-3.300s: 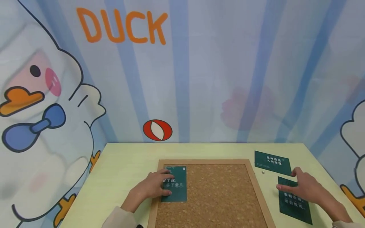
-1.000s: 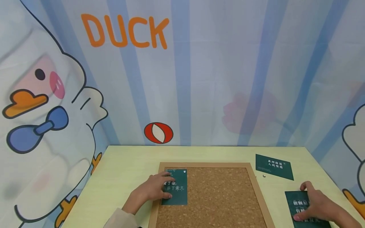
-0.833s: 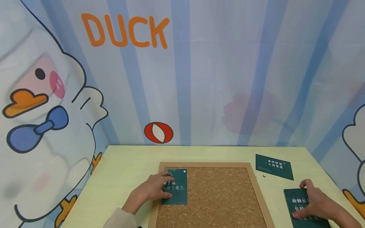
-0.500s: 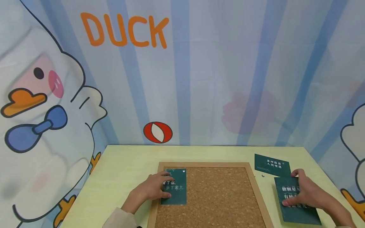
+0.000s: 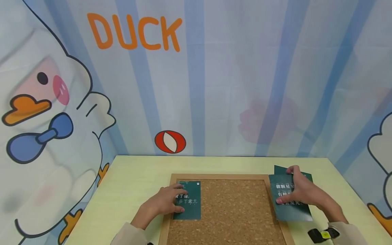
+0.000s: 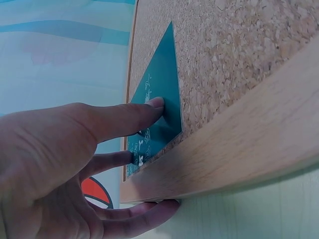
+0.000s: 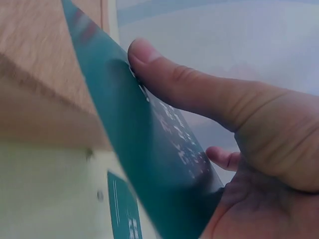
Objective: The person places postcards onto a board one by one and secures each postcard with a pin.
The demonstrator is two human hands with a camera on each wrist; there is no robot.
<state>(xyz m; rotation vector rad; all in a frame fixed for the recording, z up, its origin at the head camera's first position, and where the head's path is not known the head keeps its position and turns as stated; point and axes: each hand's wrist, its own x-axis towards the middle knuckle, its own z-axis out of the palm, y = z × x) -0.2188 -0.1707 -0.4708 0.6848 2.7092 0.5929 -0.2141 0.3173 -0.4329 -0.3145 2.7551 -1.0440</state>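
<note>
"Where could a hand pass?"
"Over the cork board, between the left hand and the raised card."
"And its right rim?"
"Partly blocked by that card and the right hand; another card lies beyond."

Forward-down head view, close wrist views, corkboard in all.

A dark green rectangular card lies under the left hand's thumb and nearest fingers, on the left side of a wood-framed rectangular cork board, which extends to their right. A small round silvery pin sits beyond those fingertips, at the card's far right corner. The right hand's fingers hold a second dark green rectangular card by the board's right edge, above a pale yellow table. Behind them, a third dark green rectangular card lies on the table.
</note>
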